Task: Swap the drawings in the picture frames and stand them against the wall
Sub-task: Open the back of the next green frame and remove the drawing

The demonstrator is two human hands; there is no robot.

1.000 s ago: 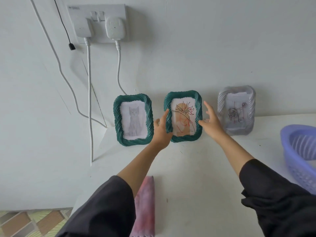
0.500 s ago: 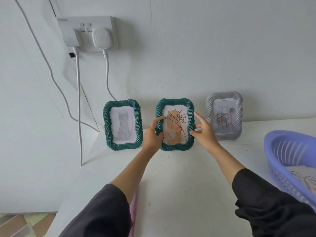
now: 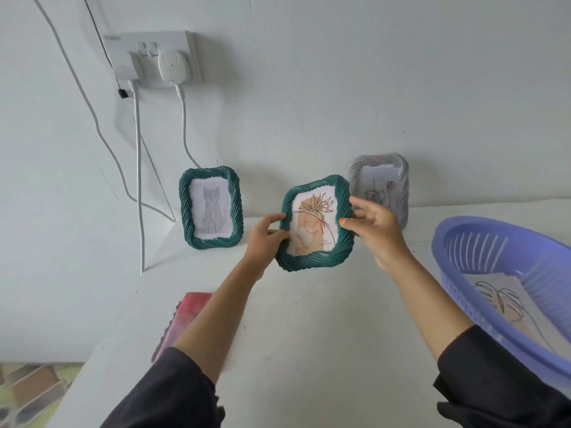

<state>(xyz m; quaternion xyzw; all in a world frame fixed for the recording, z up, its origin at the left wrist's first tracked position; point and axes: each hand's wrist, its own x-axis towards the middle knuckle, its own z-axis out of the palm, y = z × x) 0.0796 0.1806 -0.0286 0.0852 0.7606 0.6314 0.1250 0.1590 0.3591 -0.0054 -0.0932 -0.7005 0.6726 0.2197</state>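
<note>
Two hands clamp the tilted green frame (image 3: pixel 312 261), left hand (image 3: pixel 265 239) & right hand (image 3: pixel 375 233) on opposite edges; best turn it face-down w/o bumping grey frame (image 3: pixel 401 180) behind.

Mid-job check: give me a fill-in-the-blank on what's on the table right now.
The left hand and right hand hold the tilted green frame with the ____ drawing.
The upright green frame by the wall shows a ____.
The leaf drawing lies inside the ____.
Missing: flower; cat; basket.
</note>
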